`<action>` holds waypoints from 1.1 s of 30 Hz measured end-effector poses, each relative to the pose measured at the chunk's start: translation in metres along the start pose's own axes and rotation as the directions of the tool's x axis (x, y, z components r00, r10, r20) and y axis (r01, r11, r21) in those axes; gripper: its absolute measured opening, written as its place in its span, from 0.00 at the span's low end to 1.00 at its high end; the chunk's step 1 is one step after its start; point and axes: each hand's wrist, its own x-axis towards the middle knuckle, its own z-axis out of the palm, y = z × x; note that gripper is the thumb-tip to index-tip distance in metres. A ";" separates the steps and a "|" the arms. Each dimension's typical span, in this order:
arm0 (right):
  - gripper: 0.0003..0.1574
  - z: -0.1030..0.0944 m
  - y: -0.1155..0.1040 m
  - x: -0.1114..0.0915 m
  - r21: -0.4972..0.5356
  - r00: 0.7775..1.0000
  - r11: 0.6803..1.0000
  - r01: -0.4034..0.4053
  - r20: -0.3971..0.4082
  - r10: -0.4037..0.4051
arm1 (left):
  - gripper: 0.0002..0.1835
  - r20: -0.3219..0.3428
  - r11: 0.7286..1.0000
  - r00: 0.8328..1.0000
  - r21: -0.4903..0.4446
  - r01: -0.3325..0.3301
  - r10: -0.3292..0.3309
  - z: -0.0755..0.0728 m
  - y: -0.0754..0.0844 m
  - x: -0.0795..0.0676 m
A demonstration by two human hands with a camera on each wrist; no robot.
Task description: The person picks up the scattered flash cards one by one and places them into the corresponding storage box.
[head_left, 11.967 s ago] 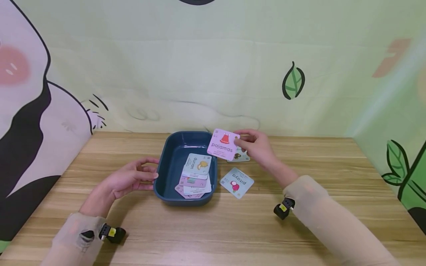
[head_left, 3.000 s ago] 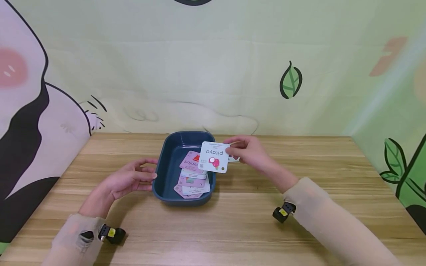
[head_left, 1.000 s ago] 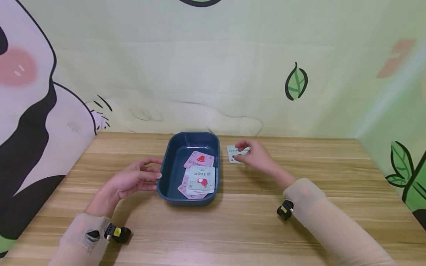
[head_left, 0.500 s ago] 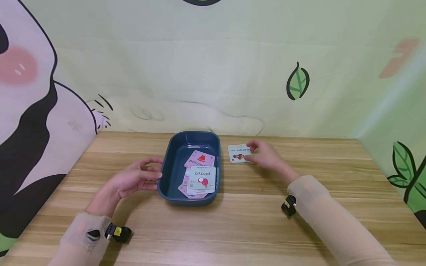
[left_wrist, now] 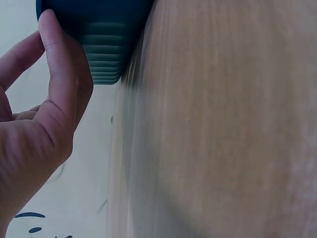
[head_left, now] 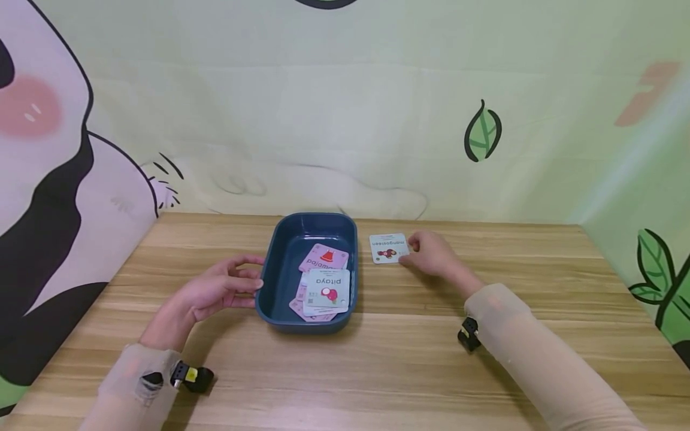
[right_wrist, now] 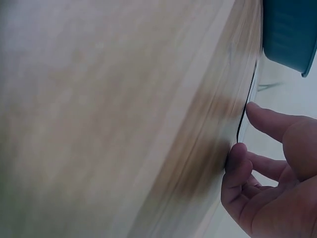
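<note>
My left hand [head_left: 223, 287] rests its thumb and fingertips against the left outer wall of a dark blue bin [head_left: 268, 272]. In the left wrist view its thumb [left_wrist: 59, 64] touches the bin's rim. Inside lie several square word cards, loosely stacked, with the pitaya card [head_left: 326, 291] on top and the pajamas card [head_left: 323, 257] behind it. To the right of the bin a pale blue mangosteen card [head_left: 387, 246] lies face up. My right hand [head_left: 433, 254] pinches its right edge between thumb and curled index finger; in the right wrist view the card [right_wrist: 251, 89] is seen edge-on.
A wood-grain tabletop [head_left: 323, 383] carries everything. Behind it stands a pale green cloth backdrop [head_left: 350, 120] with a panda and leaves printed on it. A small black camera is strapped to each sleeved wrist.
The pajamas card, then the pitaya card, went from my right hand into the bin. That hand moved to the mangosteen card, then slid right to its edge. My left hand stayed at the bin.
</note>
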 end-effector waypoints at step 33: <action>0.10 -0.006 -0.005 -0.022 -0.029 0.993 0.995 0.097 0.075 -0.094 | 0.32 0.010 1.000 1.000 -0.005 0.005 -0.005 0.001 0.001 -0.001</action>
